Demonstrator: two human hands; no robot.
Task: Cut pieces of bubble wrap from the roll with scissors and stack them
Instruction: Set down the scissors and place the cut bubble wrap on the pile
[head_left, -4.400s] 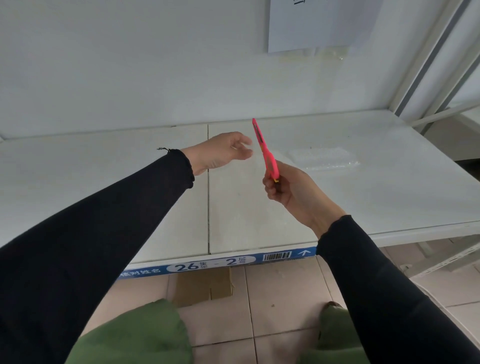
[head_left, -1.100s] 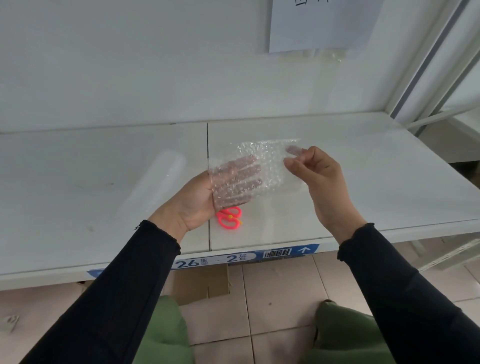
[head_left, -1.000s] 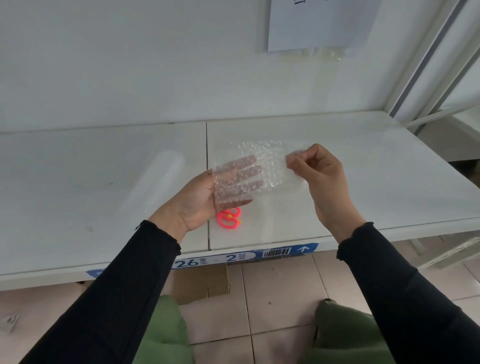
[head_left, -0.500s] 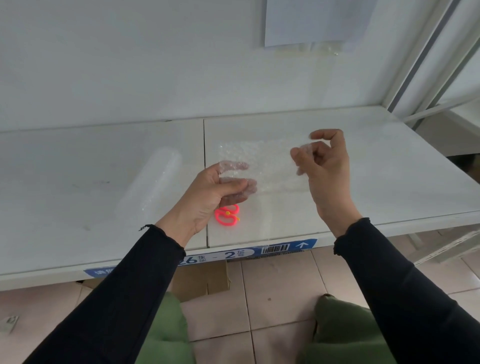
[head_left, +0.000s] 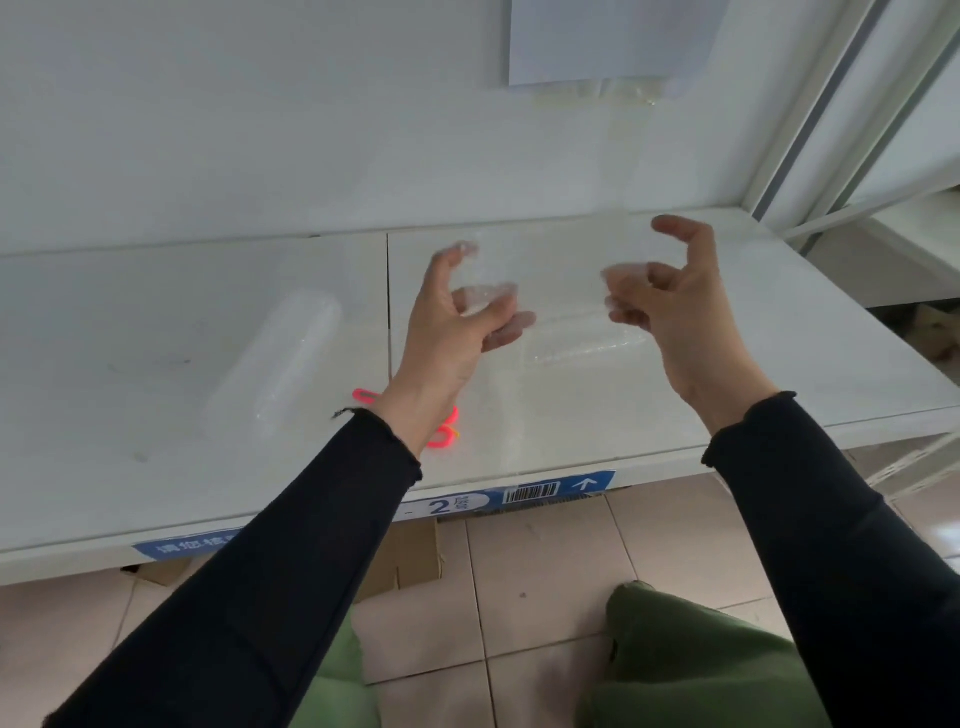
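A nearly see-through cut piece of bubble wrap (head_left: 545, 280) hangs stretched above the white shelf, held between both hands. My left hand (head_left: 447, 332) pinches its left edge, with the film over the fingertips. My right hand (head_left: 675, 312) pinches the right edge. Below the piece, a flat stack of cut pieces (head_left: 587, 348) lies on the shelf. The clear bubble wrap roll (head_left: 280, 364) lies to the left, at a slant. Pink scissors (head_left: 447, 431) lie on the shelf near the front, partly hidden by my left wrist.
The white shelf (head_left: 156, 467) has a seam down its middle and a blue label strip (head_left: 545, 491) on the front edge. A sheet of paper (head_left: 613, 41) hangs on the back wall. A metal upright (head_left: 831, 104) bounds the right side. Cardboard (head_left: 415, 551) lies on the tiled floor below.
The scissors went from my right hand onto the shelf. Both hands took the cut piece, and within the last second moved it away from me and rightward, over the stack.
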